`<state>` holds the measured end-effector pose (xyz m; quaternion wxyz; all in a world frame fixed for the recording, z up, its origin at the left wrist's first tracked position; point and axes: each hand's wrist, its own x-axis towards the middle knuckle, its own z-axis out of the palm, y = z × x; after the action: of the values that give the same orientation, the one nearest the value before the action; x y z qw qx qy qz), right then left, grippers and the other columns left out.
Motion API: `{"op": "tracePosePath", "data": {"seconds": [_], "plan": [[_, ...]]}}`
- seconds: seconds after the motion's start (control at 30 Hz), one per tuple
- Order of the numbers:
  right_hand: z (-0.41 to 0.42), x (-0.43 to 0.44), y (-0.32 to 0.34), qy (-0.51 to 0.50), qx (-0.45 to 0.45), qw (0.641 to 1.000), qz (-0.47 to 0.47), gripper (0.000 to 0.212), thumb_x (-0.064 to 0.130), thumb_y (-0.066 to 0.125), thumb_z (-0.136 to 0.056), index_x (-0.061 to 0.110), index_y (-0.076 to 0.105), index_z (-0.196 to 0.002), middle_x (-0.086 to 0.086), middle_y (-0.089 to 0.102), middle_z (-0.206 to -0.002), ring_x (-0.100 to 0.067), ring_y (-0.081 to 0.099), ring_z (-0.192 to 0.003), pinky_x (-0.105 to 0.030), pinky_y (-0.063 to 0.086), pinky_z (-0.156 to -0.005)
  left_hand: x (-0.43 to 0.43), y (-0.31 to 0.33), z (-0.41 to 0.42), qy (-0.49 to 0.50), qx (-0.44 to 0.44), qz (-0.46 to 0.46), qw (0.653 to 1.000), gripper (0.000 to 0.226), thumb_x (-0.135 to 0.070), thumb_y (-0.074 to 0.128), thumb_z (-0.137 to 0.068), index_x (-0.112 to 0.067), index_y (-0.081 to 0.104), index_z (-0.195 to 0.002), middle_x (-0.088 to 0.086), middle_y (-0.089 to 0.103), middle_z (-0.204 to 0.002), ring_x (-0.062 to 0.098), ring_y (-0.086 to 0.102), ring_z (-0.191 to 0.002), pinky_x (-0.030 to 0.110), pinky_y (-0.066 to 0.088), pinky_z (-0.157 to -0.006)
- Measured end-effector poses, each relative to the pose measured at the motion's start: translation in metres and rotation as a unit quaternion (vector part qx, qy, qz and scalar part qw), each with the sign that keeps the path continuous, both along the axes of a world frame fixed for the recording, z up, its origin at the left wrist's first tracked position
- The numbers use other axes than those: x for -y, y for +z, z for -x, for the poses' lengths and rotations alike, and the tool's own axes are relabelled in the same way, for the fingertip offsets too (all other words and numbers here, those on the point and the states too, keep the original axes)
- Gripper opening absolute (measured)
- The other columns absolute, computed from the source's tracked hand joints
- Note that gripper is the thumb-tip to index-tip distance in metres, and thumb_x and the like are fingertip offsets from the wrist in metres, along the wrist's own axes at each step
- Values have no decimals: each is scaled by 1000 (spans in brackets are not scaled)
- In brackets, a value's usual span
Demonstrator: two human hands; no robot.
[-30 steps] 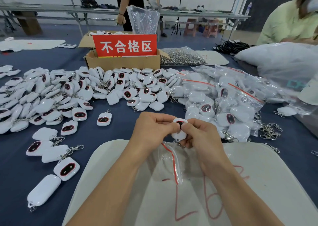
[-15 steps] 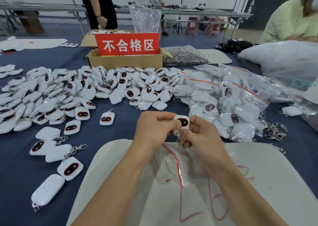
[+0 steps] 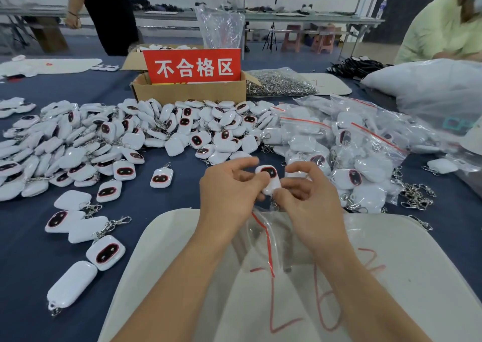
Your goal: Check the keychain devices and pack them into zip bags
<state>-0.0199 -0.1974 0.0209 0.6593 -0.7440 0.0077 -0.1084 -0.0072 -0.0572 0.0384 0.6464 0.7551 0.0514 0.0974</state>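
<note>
likely light, rigid and slick-shelled, the keychain device [image 3: 268, 178], at twelve o'clock of the limp zip bag [image 3: 259, 242], is pinched by its edges in curled fingers of left hand [image 3: 229, 188] and right hand [image 3: 310, 203].

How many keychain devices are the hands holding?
1: the keychain device, dark face up, pinched between the left hand and right hand above the zip bag; the palms could hide another.

A single wide-angle view, worn on the person's head; it faces forward and down over the table [image 3: 146, 206] toward the cardboard box [image 3: 190, 91], which stands straight ahead, slightly left of centre; the left hand [image 3: 229, 190] and right hand [image 3: 310, 206] lie close to the lens, nearer than the box.
</note>
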Motion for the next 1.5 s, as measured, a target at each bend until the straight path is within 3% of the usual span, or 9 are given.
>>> {"op": "tracePosePath", "data": {"seconds": [0.1,0.27,0.47,0.6,0.7,1.07,1.23,1.33,1.5], "plan": [[5,-7,-3,22,29,998,57,33,31,73,-73,38,60,-102,8,75,-86,-18,68,-68,-36,60,-66,2,3,2,-3,25,-18,1000,25,-40,79,-68,-42,78,-93,-13,76,-73,3,73,-69,30,62,-76],[-2,6,3,60,27,997,-33,27,12,55,-98,25,78,-94,-3,76,-76,-18,69,-65,-26,54,-62,3,4,-1,-68,8,39,997,20,-38,78,-71,-47,81,-88,-9,80,-91,10,75,-89,34,58,-93],[-3,10,3,122,-10,986,-115,31,6,50,-104,12,78,-93,-10,74,-81,-17,59,-58,-23,46,-54,-1,4,1,-117,65,33,991,24,-6,74,-85,-27,85,-84,1,70,-67,3,57,-61,12,45,-62],[-4,8,3,104,10,988,-117,30,3,55,-101,19,81,-100,-6,74,-81,-16,64,-66,-23,52,-59,-3,5,0,-73,103,-16,992,39,-9,81,-82,-48,81,-87,1,74,-80,16,62,-73,27,50,-72],[-5,8,2,90,37,991,-92,38,-8,56,-96,21,81,-101,-8,78,-91,-22,70,-74,-28,59,-66,-4,4,0,-66,143,-54,986,58,-6,85,-78,-63,74,-83,-9,70,-74,0,53,-64,15,44,-64],[-4,12,-2,72,51,996,3,41,-6,56,-92,27,79,-95,-7,75,-83,-23,70,-75,-43,61,-74,-4,2,0,-103,117,-19,988,21,-25,89,-76,-40,84,-90,-3,72,-76,6,53,-68,22,47,-66],[6,1,1,-12,35,993,108,20,18,74,-87,38,75,-91,16,75,-81,-5,71,-77,-37,60,-83,-16,3,-5,18,67,-9,998,10,-29,90,-74,-35,84,-79,-12,74,-70,7,62,-63,28,53,-62],[16,3,10,-121,69,979,148,16,44,70,-81,35,56,-83,17,66,-68,-5,60,-63,-31,50,-66,-33,8,-10,114,12,97,989,12,-33,84,-82,-39,81,-73,-14,71,-66,5,62,-60,21,50,-62],[40,-10,20,1,98,931,352,44,73,54,-73,33,40,-84,12,53,-56,-12,47,-51,-30,39,-55,-45,13,-12,95,-30,259,961,24,-20,73,-86,-19,74,-63,-1,63,-58,12,52,-43,18,39,-40]]}}
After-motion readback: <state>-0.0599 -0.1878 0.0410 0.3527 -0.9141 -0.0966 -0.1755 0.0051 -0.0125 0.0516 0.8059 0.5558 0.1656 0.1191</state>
